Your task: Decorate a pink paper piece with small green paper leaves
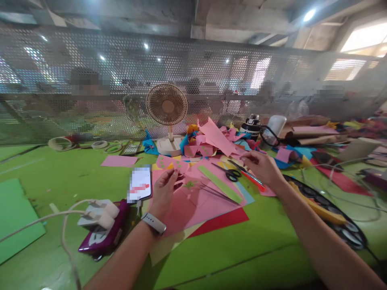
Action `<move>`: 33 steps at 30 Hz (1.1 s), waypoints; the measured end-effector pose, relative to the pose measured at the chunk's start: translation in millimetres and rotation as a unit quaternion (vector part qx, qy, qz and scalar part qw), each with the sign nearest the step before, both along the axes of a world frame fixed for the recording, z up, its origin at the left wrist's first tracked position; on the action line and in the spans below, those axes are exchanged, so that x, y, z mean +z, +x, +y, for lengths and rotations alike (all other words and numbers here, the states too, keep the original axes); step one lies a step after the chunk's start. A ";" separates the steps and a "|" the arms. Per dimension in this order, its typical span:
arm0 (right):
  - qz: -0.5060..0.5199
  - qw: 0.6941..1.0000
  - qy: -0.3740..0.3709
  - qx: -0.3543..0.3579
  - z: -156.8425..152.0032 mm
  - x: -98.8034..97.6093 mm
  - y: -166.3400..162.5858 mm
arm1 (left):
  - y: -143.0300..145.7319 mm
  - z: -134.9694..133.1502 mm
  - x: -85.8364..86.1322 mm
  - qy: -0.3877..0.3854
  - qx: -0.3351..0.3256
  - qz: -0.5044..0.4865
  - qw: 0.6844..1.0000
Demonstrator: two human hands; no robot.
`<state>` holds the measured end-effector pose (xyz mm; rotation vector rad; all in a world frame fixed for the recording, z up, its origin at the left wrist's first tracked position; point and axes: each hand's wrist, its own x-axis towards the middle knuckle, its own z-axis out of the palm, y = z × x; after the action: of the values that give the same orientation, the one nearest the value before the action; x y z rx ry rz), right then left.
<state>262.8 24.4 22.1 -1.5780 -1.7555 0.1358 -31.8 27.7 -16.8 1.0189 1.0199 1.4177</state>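
Observation:
My left hand (167, 187) is curled with thumb and fingertips close together, beside a small pink paper piece (182, 166) with green bits on it. Whatever lies between those fingertips is too small to make out. My right hand (261, 166) is raised on the other side in a pinch, near black-handled scissors (232, 175) and a red pen-like tool (254, 180); what it pinches cannot be told. Between the hands lie pink paper sheets (184, 209), a light green strip (219, 183), tweezers (219, 192) and small green leaf-shaped cutouts (190, 184).
A phone (139, 183) and a purple power strip (105, 231) with cables lie left. A fan (167, 105) and heaped paper scraps (211, 137) stand behind, before a perforated screen (208, 72). At right are a black tray (352, 235), a bottle (250, 125) and loose cables.

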 end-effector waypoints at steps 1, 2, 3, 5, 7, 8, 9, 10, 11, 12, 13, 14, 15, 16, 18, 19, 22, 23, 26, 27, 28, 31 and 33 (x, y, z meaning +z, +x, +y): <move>-0.018 0.999 -0.025 0.024 -4.2 2.2 -4.3 | 0.0 0.3 -0.1 0.000 0.004 -0.001 1.000; -0.047 0.996 -0.057 0.056 -9.0 3.6 -9.5 | 0.0 0.6 -0.4 0.001 0.007 -0.001 1.000; -0.084 0.987 -0.094 0.096 -14.0 4.0 -15.6 | 0.0 0.9 -0.8 0.004 0.009 -0.001 1.000; -0.160 0.960 -0.152 0.170 -23.7 1.5 -29.2 | 0.1 1.3 -2.2 0.009 0.011 -0.002 1.000; -0.220 0.940 -0.174 0.196 -30.3 -4.0 -42.2 | 0.2 1.6 -3.8 0.009 0.012 -0.009 1.000; -0.243 0.933 -0.181 0.195 -31.9 -7.2 -47.5 | 0.1 1.7 -4.4 0.007 0.012 -0.013 1.000; -0.260 0.927 -0.191 0.194 -32.2 -10.2 -51.6 | 0.1 1.7 -4.8 0.006 0.013 -0.019 1.000; -0.271 0.922 -0.200 0.194 -31.5 -12.9 -54.4 | 0.1 1.6 -4.9 0.004 0.014 -0.023 1.000; -0.275 0.918 -0.208 0.195 -29.8 -15.2 -56.0 | 0.0 1.5 -4.8 0.004 0.014 -0.025 1.000; -0.275 0.917 -0.213 0.196 -27.4 -17.3 -56.7 | 0.0 1.4 -4.4 0.005 0.013 -0.025 1.000; -0.272 0.918 -0.216 0.194 -24.6 -19.0 -56.5 | 0.1 1.2 -4.0 0.005 0.012 -0.024 1.000; -0.269 0.920 -0.215 0.188 -21.5 -20.5 -55.9 | 0.1 1.0 -3.5 0.005 0.012 -0.023 1.000; -0.267 0.923 -0.213 0.179 -18.3 -21.7 -55.0 | 0.2 0.8 -3.1 0.004 0.014 -0.023 1.000; -0.264 0.926 -0.211 0.168 -15.2 -22.4 -54.0 | 0.3 0.7 -2.7 0.003 0.016 -0.024 1.000; -0.260 0.930 -0.208 0.154 -9.9 -21.8 -52.2 | 0.3 0.6 -2.5 0.000 0.017 -0.023 1.000; -0.258 0.933 -0.205 0.147 -8.1 -20.3 -51.7 | 0.1 0.8 -2.7 -0.001 0.015 -0.021 1.000; -0.251 0.933 -0.203 0.156 -8.5 -10.5 -53.6 | -0.9 1.9 -4.5 0.003 0.006 -0.013 1.000; -0.245 0.929 -0.205 0.186 -10.7 -6.5 -55.6 | -1.3 2.3 -5.2 0.006 0.004 -0.012 1.000; -0.210 0.901 -0.194 0.327 -19.0 1.6 -64.6 | -2.0 3.1 -7.0 0.013 0.000 -0.006 1.000; -0.202 0.890 -0.184 0.365 -20.9 1.7 -67.5 | -2.0 3.0 -7.2 0.013 0.001 -0.005 1.000; -0.198 0.881 -0.173 0.393 -21.7 0.2 -69.8 | -1.8 2.9 -7.1 0.011 0.003 -0.005 1.000; -0.191 0.873 -0.160 0.419 -16.9 -9.2 -71.0 | -0.7 2.3 -5.9 0.000 0.013 -0.007 1.000; -0.170 0.877 -0.158 0.420 -10.8 -14.0 -67.6 | 0.1 2.1 -4.8 -0.008 0.023 -0.010 1.000</move>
<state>195.3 13.5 8.1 -0.9548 -2.7209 0.6213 -31.7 29.9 -21.6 0.9749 1.0442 1.4519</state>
